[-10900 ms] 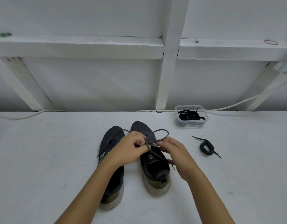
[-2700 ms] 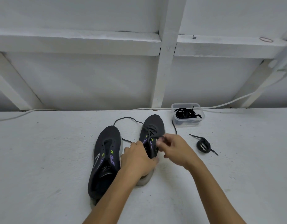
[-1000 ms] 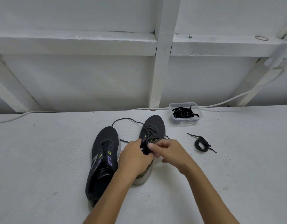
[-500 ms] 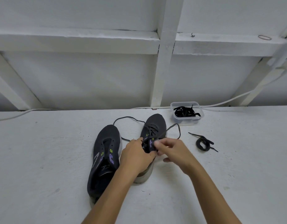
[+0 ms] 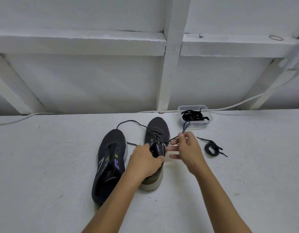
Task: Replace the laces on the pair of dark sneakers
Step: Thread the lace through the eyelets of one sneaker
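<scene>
I am unlacing the right sneaker [image 5: 156, 132]; its old lace [image 5: 176, 137] is out of the upper eyelets and crosses only near the toe. My right hand [image 5: 187, 148] pinches that lace and draws it up, while my left hand [image 5: 145, 158] grips the shoe's collar. Next I must free the lower crossings. The left sneaker [image 5: 110, 162] lies laceless beside it on the desk [image 5: 44, 165].
</scene>
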The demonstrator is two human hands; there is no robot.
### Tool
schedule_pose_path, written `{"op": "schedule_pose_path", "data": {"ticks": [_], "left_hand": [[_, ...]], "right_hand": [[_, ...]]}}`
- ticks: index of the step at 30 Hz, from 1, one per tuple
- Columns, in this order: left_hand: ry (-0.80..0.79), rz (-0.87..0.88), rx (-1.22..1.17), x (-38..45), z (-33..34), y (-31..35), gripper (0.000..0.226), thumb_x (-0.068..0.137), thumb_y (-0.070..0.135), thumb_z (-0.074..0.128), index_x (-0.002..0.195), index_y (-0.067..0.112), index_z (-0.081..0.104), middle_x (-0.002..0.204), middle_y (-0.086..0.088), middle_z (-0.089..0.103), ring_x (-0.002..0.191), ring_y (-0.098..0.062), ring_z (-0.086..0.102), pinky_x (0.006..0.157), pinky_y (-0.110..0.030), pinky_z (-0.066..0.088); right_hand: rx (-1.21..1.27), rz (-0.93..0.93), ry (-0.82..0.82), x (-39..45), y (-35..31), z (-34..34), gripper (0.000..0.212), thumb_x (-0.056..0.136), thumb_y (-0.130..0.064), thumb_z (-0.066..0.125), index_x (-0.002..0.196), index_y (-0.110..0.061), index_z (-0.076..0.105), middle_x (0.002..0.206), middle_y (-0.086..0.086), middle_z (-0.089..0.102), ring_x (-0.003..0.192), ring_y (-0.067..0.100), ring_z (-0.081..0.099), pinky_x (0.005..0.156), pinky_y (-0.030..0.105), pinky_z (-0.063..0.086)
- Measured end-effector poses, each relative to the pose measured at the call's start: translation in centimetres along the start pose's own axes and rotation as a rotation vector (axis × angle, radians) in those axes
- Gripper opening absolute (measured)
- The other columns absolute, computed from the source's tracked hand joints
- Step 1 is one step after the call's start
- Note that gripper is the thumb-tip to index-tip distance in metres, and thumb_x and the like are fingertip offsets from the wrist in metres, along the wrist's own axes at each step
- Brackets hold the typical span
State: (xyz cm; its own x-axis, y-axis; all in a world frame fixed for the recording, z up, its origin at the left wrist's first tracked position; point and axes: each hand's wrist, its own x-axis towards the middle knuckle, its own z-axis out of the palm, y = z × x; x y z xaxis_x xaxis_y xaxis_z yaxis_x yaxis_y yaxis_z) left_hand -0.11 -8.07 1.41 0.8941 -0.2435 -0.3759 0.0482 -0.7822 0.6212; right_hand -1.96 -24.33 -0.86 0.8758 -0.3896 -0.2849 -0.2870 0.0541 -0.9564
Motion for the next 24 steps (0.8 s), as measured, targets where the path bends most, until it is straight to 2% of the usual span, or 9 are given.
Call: {"op": "schedule_pose_path", "data": {"ticks": [4, 8, 11, 12, 14, 15, 17, 20, 24], "left_hand": [[0.013, -0.016, 0.008, -0.1, 0.4, 0.2, 0.051, 0.089, 0.056, 0.06, 0.122, 0.018, 0.057, 0.119, -0.004, 0.054, 0.105, -0.024, 0.058, 0.086, -0.034, 0.051], [-0.037, -0.044, -0.119, -0.1, 0.3, 0.1, 0.056, 0.093, 0.067, 0.044, 0.117, 0.02, 0.061, 0.118, -0.003, 0.058, 0.1, -0.02, 0.06, 0.081, -0.032, 0.047], [-0.066, -0.094, -0.29, -0.2, 0.2, -0.3, 0.038, 0.101, 0.053, 0.04, 0.101, 0.024, 0.063, 0.101, 0.0, 0.067, 0.087, -0.02, 0.07, 0.083, -0.039, 0.059], [-0.037, -0.098, -0.332, -0.1, 0.2, -0.5, 0.031, 0.102, 0.046, 0.044, 0.098, 0.024, 0.066, 0.095, 0.0, 0.069, 0.084, -0.021, 0.071, 0.083, -0.04, 0.06], [0.094, -0.059, -0.327, 0.3, 0.1, -1.1, 0.02, 0.098, 0.034, 0.056, 0.093, 0.026, 0.074, 0.083, 0.006, 0.07, 0.076, -0.018, 0.069, 0.08, -0.033, 0.059], [0.148, -0.044, -0.317, 0.5, 0.1, -1.2, 0.016, 0.095, 0.031, 0.062, 0.091, 0.027, 0.077, 0.077, 0.01, 0.07, 0.072, -0.014, 0.066, 0.077, -0.029, 0.057], [0.175, -0.029, -0.338, 0.9, 0.0, -1.1, 0.01, 0.089, 0.032, 0.071, 0.088, 0.028, 0.08, 0.077, 0.014, 0.073, 0.07, -0.007, 0.063, 0.075, -0.025, 0.055], [0.202, -0.008, -0.35, 1.4, 0.3, -0.7, 0.006, 0.085, 0.03, 0.076, 0.085, 0.028, 0.081, 0.086, 0.016, 0.076, 0.083, 0.001, 0.067, 0.079, -0.021, 0.053], [0.186, 0.007, -0.273, 2.2, 0.2, -0.1, 0.012, 0.09, 0.025, 0.069, 0.083, 0.022, 0.078, 0.084, 0.012, 0.074, 0.078, -0.002, 0.064, 0.069, -0.021, 0.052]], "right_hand": [[-0.109, 0.029, 0.012, 0.1, -1.3, -1.9, 0.019, 0.105, -0.032, 0.051, 0.107, -0.015, 0.059, 0.077, -0.001, 0.074, 0.073, 0.015, 0.076, 0.055, 0.029, 0.06], [-0.331, -0.017, -0.048, -0.7, -0.8, -2.2, 0.018, 0.099, -0.042, 0.059, 0.097, -0.028, 0.072, 0.088, -0.013, 0.077, 0.083, 0.0, 0.072, 0.075, 0.032, 0.063], [-0.447, -0.049, -0.15, -1.8, -0.8, -1.5, 0.01, 0.092, -0.045, 0.066, 0.092, -0.04, 0.075, 0.092, -0.024, 0.075, 0.09, -0.008, 0.068, 0.082, 0.02, 0.054], [-0.485, -0.051, -0.181, -2.3, -1.1, -1.2, 0.007, 0.088, -0.048, 0.067, 0.092, -0.048, 0.073, 0.093, -0.03, 0.073, 0.092, -0.012, 0.066, 0.082, 0.017, 0.052], [-0.601, -0.087, -0.239, -3.2, -1.6, -0.7, 0.015, 0.08, -0.055, 0.068, 0.084, -0.068, 0.063, 0.089, -0.045, 0.065, 0.09, -0.023, 0.058, 0.075, 0.008, 0.045], [-0.669, -0.107, -0.25, -3.4, -1.6, -0.5, 0.017, 0.077, -0.058, 0.068, 0.082, -0.072, 0.059, 0.085, -0.047, 0.061, 0.088, -0.025, 0.056, 0.07, 0.005, 0.042], [-0.767, -0.151, -0.233, -3.8, -1.3, -0.1, 0.024, 0.073, -0.06, 0.071, 0.093, -0.063, 0.058, 0.082, -0.039, 0.06, 0.085, -0.017, 0.058, 0.069, 0.007, 0.041], [-0.841, -0.156, -0.161, -3.8, -0.7, 0.7, 0.045, 0.078, -0.054, 0.073, 0.12, -0.043, 0.061, 0.103, -0.023, 0.064, 0.098, 0.004, 0.062, 0.084, 0.026, 0.051], [-0.881, -0.172, -0.119, -3.7, -0.6, 1.2, 0.043, 0.084, -0.048, 0.071, 0.124, -0.033, 0.062, 0.113, -0.012, 0.069, 0.103, 0.013, 0.064, 0.086, 0.029, 0.052]]}}
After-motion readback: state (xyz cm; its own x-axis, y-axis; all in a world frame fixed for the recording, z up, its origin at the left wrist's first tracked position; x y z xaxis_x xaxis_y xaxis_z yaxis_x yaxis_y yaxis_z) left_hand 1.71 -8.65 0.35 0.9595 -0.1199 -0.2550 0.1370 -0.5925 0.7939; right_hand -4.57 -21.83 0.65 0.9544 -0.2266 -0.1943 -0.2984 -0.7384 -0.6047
